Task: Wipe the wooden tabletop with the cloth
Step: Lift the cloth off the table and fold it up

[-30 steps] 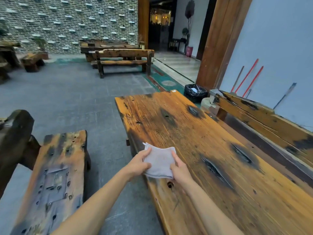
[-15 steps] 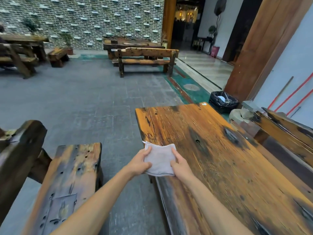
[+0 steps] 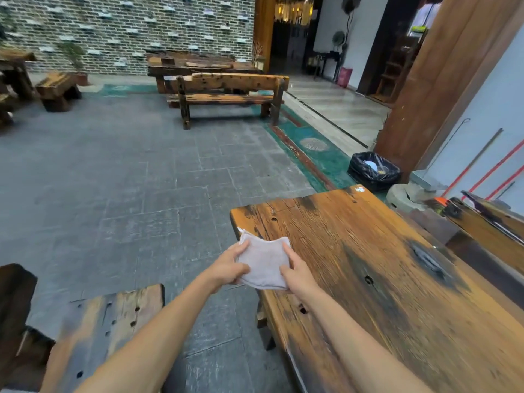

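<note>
At the near left edge of the wooden tabletop point(image 3: 382, 268), both hands pinch a folded grey cloth point(image 3: 263, 265) between them: the left hand point(image 3: 226, 269) grips its left side, thumb on top, and the right hand point(image 3: 297, 272) grips its right side. The cloth looks to be raised over the table's edge, part of it past the wood; whether it touches the surface I cannot tell. No wiping appears begun. If it goes down this close to the edge, a stroke may slide off toward the stone floor point(image 3: 141, 180). The rough, cracked grain and dark knot holes point(image 3: 368, 279) could snag the fabric. A wooden bench point(image 3: 107, 330) stands left, apart.
</note>
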Motion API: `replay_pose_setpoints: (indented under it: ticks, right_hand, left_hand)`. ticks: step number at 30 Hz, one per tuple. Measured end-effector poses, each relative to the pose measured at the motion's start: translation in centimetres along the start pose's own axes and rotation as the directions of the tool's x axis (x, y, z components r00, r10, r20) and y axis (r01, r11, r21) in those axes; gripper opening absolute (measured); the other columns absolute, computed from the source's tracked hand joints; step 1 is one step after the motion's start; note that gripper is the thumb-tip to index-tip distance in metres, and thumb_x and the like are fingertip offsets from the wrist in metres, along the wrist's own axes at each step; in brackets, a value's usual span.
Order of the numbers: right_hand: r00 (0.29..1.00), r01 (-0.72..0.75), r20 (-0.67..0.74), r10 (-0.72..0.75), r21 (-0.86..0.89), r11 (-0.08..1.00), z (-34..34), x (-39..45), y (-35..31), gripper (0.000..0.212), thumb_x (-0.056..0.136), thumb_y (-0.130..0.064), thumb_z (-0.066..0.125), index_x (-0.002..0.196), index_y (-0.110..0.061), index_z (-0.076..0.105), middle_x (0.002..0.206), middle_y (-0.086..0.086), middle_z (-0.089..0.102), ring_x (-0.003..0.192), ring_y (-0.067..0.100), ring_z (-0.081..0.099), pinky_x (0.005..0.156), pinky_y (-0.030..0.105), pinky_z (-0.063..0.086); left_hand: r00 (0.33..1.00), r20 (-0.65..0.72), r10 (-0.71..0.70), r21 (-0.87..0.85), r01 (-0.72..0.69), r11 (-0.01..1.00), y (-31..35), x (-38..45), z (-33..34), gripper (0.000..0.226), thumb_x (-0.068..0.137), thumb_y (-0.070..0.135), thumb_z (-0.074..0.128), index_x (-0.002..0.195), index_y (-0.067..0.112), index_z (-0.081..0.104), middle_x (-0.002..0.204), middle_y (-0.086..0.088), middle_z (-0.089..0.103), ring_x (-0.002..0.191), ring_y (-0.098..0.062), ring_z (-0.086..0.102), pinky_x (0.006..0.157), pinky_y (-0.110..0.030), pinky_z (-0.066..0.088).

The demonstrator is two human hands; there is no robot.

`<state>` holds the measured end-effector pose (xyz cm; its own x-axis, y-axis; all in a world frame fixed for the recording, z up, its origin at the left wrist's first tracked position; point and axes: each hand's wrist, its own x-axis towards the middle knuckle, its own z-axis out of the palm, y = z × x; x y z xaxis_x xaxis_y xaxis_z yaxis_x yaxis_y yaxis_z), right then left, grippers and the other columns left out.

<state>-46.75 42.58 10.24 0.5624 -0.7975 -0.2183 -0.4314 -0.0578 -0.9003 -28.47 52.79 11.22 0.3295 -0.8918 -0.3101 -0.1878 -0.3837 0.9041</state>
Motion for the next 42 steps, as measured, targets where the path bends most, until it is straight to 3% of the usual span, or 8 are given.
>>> replay_pose_setpoints:
  ticks: [4,7,18,22,27,33,38,42]
  right_hand:
    - [1.0,-0.019,-0.016,0.019,-0.01,1.0,1.6,6.0,-1.3,0.068,0.092,0.002,0.044,0.155,-0.021,0.034,0.14,0.001,0.05,0.122,0.014,0.052,0.087,0.014,0.046]
    - [0.997,-0.065,-0.043,0.064,-0.017,0.998,2.5,10.8,-1.3,0.068,0.093,0.001,0.045,0.157,-0.019,0.032,0.149,0.005,0.046,0.135,0.02,0.047,0.109,0.031,0.042]
    - [0.963,-0.225,-0.124,0.24,0.127,0.966,4.5,28.7,0.4,0.077,0.085,0.01,0.045,0.157,-0.015,0.031,0.151,0.009,0.046,0.136,0.022,0.047,0.113,0.037,0.042]
    - [0.941,-0.268,-0.163,0.298,0.184,0.946,4.8,32.0,0.4,0.079,0.084,0.013,0.046,0.157,-0.012,0.028,0.154,0.011,0.042,0.139,0.024,0.044,0.113,0.041,0.041]
    - [0.875,-0.379,-0.138,0.464,0.4,0.834,5.8,35.7,1.0,0.081,0.09,0.008,0.05,0.157,-0.031,0.026,0.147,0.0,0.044,0.114,0.024,0.059,0.075,0.047,0.06]
    - [0.779,-0.465,-0.174,0.603,0.484,0.741,7.8,39.1,2.2,0.088,0.089,0.011,0.053,0.158,-0.031,0.021,0.143,-0.005,0.04,0.117,0.027,0.055,0.067,0.042,0.061]
    - [0.745,-0.472,-0.291,0.601,0.407,0.782,9.9,41.9,2.9,0.093,0.087,0.012,0.054,0.16,-0.016,0.004,0.16,0.011,0.029,0.142,0.028,0.04,0.114,0.046,0.04]
    - [0.712,-0.514,-0.337,0.616,0.346,0.785,11.7,43.5,4.4,0.094,0.087,0.01,0.058,0.158,-0.006,-0.001,0.166,0.01,0.014,0.14,0.023,0.036,0.112,0.038,0.037]
  left_hand:
    - [0.999,0.042,0.024,0.043,-0.026,0.999,0.1,5.7,-3.8,0.079,0.086,0.0,0.058,0.154,0.031,0.032,0.152,0.005,0.029,0.096,-0.012,0.057,0.058,-0.017,0.05]
    - [0.997,0.077,0.024,0.115,-0.032,0.993,-0.4,11.1,-6.0,0.08,0.086,0.002,0.06,0.156,0.027,0.029,0.158,0.004,0.025,0.127,-0.022,0.048,0.074,-0.016,0.049]
    - [0.959,0.277,-0.064,0.25,-0.007,0.968,0.0,31.4,-11.7,0.084,0.089,-0.001,0.064,0.157,0.025,0.023,0.158,0.002,0.02,0.102,-0.02,0.054,0.052,-0.019,0.05]
    - [0.926,0.373,-0.05,0.375,-0.102,0.921,-0.2,36.8,-12.6,0.091,0.085,-0.001,0.069,0.158,0.019,0.018,0.162,0.002,0.011,0.135,-0.025,0.042,0.069,-0.02,0.054]
    - [0.862,0.498,-0.092,0.506,-0.203,0.838,-1.2,44.3,-13.5,0.099,0.079,0.003,0.076,0.158,0.016,0.017,0.164,-0.003,0.01,0.149,-0.019,0.024,0.118,-0.03,0.027]
    - [0.74,0.659,-0.134,0.553,-0.356,0.753,-2.3,51.6,-12.7,0.102,0.076,-0.004,0.069,0.159,0.019,0.013,0.164,-0.003,0.01,0.148,-0.019,0.024,0.114,-0.015,0.021]
    - [0.647,0.744,-0.167,0.546,-0.444,0.71,-3.6,56.6,-12.7,0.106,0.074,-0.004,0.068,0.159,0.023,0.012,0.165,0.003,0.007,0.146,-0.014,0.028,0.11,-0.012,0.028]
    - [0.584,0.79,-0.187,0.536,-0.51,0.673,-4.9,58.9,-12.4,0.104,0.074,-0.007,0.065,0.159,0.018,0.01,0.166,0.002,0.002,0.148,-0.012,0.023,0.096,0.001,0.024]
